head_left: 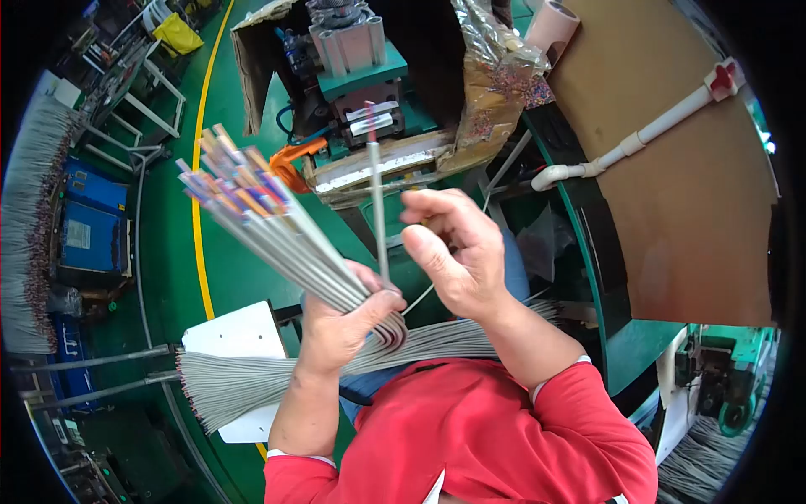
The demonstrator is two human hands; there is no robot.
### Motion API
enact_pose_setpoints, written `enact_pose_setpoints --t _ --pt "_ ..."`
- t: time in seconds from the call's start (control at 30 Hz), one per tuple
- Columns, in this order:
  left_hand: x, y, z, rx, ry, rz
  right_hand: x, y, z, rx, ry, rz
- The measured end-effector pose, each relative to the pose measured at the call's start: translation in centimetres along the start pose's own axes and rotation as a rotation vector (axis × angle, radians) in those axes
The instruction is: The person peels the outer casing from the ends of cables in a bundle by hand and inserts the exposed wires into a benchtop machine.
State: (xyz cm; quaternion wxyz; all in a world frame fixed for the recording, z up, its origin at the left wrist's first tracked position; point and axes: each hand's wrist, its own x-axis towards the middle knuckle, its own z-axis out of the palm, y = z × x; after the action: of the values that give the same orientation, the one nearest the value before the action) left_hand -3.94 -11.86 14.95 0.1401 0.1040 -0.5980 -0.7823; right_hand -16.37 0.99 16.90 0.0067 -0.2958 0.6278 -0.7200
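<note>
Green floor (168, 269): bright, evenly lit, soft sheen.
Yellow line (198, 252): bowed by wide-angle distortion.
Cable bundle (306, 260): fairly sharp, softly lit along its length.
Right hand (462, 250): slightly blurred at the fingers.
Clear film (504, 46): speckled with hard white glare.
Cardboard box (245, 88): in deep shadow inside.
White board (231, 332): pale, close to washed out.
Lower-left machinery (126, 454): dim, stretched, hard to resolve.
Right edge: small blown-out patch of light.
Corners: cut to black, curved boundary.
</note>
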Motion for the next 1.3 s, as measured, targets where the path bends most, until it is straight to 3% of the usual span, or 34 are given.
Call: enact_pose_setpoints --t 0.03,0.17,0.3,0.43,0.57,0.73,0.83,0.87,0.97,1.13,1.23,1.3 --pt "0.2 0.0 0.3 0.091 -0.039 -0.013 0.2 -0.5 0.1 0.145 -0.074 0.08" --pt "0.5 0.2 1.2 0.041 -0.103 0.01 0.6 -2.2 -0.1 0.165 -0.166 0.198" --pt "-0.2 -0.2 -0.4 -0.266 0.129 0.019 -0.7 -0.8 -1.2 -0.084 -0.36 0.123" --pt "0.1 0.4 -0.8 -0.385 0.192 0.01 -3.0 -0.3 -0.5 -0.118 -0.47 0.144" --pt "0.1 0.6 -0.7 -0.266 0.163 -0.018 -3.4 -0.9 -0.3 -0.074 -0.521 0.184" --pt "0.0 0.6 -0.4 -0.175 0.096 -0.083 -2.9 -0.8 0.0 0.092 -0.442 0.348" --pt "0.1 0.8 0.1 -0.383 0.158 -0.064 -2.8 -0.2 0.0 -0.227 -0.298 -0.01" --pt "-0.1 0.7 0.0 -0.385 0.155 -0.067 -3.0 -0.1 0.0 -0.231 -0.296 -0.008" --pt "-0.7 0.5 -0.6 -0.268 -0.105 0.038 -3.3 0.5 0.2 -0.258 -0.272 -0.007" --pt "-1.4 0.7 -0.7 0.087 -0.204 0.127 -3.3 0.8 0.0 -0.16 -0.286 0.163" --pt "0.2 1.4 0.0 -0.248 0.214 -0.076 -3.6 0.5 -0.3 -0.04 -0.4 0.301" --pt "0.6 1.5 -0.3 -0.253 0.199 -0.109 -3.7 0.2 -0.2 -0.028 -0.433 0.283"
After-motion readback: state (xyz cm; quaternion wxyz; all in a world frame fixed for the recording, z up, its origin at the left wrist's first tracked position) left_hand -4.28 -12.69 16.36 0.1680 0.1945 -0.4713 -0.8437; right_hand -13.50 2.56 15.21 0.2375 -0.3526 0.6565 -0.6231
